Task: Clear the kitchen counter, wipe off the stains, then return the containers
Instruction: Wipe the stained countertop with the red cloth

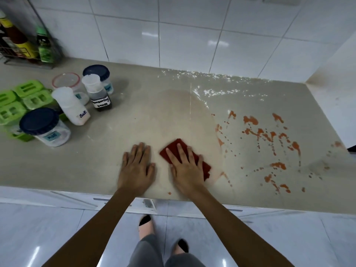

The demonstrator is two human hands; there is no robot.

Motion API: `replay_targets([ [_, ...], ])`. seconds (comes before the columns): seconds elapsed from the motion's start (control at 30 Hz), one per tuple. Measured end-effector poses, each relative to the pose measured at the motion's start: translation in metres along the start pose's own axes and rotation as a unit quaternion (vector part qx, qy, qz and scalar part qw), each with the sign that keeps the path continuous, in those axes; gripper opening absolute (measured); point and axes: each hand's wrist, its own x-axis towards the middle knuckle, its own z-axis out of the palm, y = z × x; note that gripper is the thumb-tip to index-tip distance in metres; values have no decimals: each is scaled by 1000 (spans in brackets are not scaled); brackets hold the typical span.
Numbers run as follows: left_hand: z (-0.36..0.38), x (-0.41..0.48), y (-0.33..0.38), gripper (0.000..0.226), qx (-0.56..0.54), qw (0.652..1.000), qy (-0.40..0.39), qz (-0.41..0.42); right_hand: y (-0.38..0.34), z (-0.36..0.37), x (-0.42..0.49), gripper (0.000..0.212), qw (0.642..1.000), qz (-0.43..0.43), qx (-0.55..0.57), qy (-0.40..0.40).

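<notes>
Fingers (180,151) of the right hand (185,166) lie straight and a little spread, pressed flat onto a dark red cloth (206,168) near the front edge of the surface (86,166). Palm down, no pinch: that's a wiping press. The left hand (135,168) sits just beside it, fingers flat and close together on the bare surface, and it looks like it's bracing.

Around and behind the cloth spreads a broad, pale, faintly pinkish smeared patch (179,112), and I read that as ground already gone over. To the right there's plenty of work left. Orange-red stains (269,135) are splattered over the right half, blobs and drips running toward the front edge, and there's one small spot (169,193) right by the right wrist. Along the back lie white flecks (212,89); spilled powder or glints on wet, I can't tell.

The containers are bunched on the left, well apart from the mess:
- a salt bottle (73,106)
- a seasoning sauce bottle (99,95)
- two blue-lidded jars (45,128)
- a clear tub with a red-rimmed lid (67,81)
- green-lidded boxes (19,101)

Behind them a wire rack (23,45) of bottles stands against the tiled wall (192,35).

My read: clearing looks done, wiping is under way but well short of half, the right side is untouched, and returning the containers is not yet begun
</notes>
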Motion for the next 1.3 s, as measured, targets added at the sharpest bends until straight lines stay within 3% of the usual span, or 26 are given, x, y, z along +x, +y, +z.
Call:
replay_targets([
  [0.33, -3, -8, -8, 71, 6, 1000, 1, -5, 85, -18, -1, 50, 997, 77, -21, 12],
  [0.47, 0, -10, -9, 70, 11, 1000, 2, -9, 53, -7, -25, 58, 994, 105, 1, 5],
  [0.7, -1, -10, -9, 74, 1, 1000, -8, -5, 0, 2, -12, 66, 1000, 15, 14, -3],
  [0.87, -10, -10, -24, 72, 2, 1000, -11, 14, 46, -8, -16, 49, 992, 128, 6, 16],
  [1.03, -10, -11, -33, 71, 25, 999, -27, 18, 30, -7, -31, 53, 981, 193, 8, 25],
  [1.17, -12, -11, -34, 67, 31, 999, -27, 33, -12, 3, -34, 54, 976, 208, 37, 53],
  [1.3, -17, -10, -47, 62, 35, 997, -19, 73, -61, 5, -28, 55, 985, 161, 40, 39],
])
